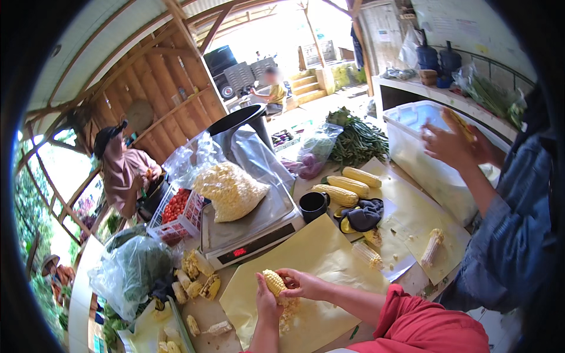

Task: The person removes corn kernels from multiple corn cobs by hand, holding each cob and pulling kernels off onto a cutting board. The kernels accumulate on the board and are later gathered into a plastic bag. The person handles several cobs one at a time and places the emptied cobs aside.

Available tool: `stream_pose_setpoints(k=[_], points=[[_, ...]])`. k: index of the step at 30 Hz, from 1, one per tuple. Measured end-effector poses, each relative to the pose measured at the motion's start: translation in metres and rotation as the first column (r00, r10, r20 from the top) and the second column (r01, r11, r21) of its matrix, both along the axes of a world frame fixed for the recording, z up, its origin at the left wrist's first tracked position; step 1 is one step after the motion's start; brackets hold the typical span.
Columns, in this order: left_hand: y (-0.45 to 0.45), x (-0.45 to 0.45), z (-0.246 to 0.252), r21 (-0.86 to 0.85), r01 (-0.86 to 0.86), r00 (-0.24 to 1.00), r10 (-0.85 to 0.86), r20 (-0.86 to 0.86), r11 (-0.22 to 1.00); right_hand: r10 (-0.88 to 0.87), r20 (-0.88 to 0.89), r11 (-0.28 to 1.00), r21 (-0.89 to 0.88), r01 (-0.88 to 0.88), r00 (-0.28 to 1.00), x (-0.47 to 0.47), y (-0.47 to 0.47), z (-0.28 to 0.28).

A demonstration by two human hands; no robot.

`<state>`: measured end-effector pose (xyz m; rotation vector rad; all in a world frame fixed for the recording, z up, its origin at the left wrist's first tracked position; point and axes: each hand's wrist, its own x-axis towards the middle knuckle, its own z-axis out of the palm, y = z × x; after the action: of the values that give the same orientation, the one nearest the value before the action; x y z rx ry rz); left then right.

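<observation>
An ear of yellow corn point(274, 283) is held upright between both my hands, above a sheet of yellow paper point(322, 247). My left hand point(268, 300) grips its lower left side. From the right, my right hand point(302, 284) has its fingers and thumb against the kernels. Loose kernels point(288, 311) lie in a small pile on the paper beneath. Husked whole ears point(353, 183) rest beyond a black mug point(314, 206). A partly stripped cob point(367, 255) lies to the right of my hands. A clear bag of kernels point(231, 189) sits on a digital scale point(256, 247).
At the right, a co-worker in blue point(507, 238) holds corn beside a large plastic bin point(432, 163). Broken cobs point(194, 278) lie left of the paper. A crate point(174, 216) holds red produce, with bagged greens point(132, 269) nearby. Another person point(126, 172) stands across the table.
</observation>
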<state>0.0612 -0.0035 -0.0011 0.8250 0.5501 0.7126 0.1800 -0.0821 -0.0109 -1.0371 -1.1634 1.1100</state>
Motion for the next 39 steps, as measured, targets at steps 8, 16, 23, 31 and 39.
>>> stream_pose_setpoints(k=[8, 16, 23, 31, 39], points=[[-0.003, -0.001, 0.008, 0.049, -0.01, 1.0, 0.011, -0.005, 0.999, -0.1, 0.3, 0.995, 0.05, 0.089, 0.949, 0.0, -0.011, 0.011], [-0.028, 0.0, 0.016, 0.149, 0.28, 0.955, -0.26, -0.14, 0.948, -0.167, -0.118, 0.981, 0.081, 0.177, 0.979, 0.002, -0.005, 0.018], [-0.037, 0.008, 0.009, 0.136, 0.237, 0.971, -0.229, -0.071, 0.962, -0.32, -0.435, 0.927, 0.042, 0.374, 0.842, 0.001, -0.005, 0.014], [-0.032, 0.008, 0.004, 0.231, 0.402, 0.914, -0.372, -0.164, 0.886, -0.405, -0.465, 0.888, 0.005, 0.459, 0.787, 0.005, -0.007, 0.021], [-0.022, 0.003, 0.012, 0.215, 0.54, 0.841, -0.523, -0.134, 0.813, -0.36, -0.531, 0.901, 0.015, 0.433, 0.767, 0.009, -0.004, 0.018]])
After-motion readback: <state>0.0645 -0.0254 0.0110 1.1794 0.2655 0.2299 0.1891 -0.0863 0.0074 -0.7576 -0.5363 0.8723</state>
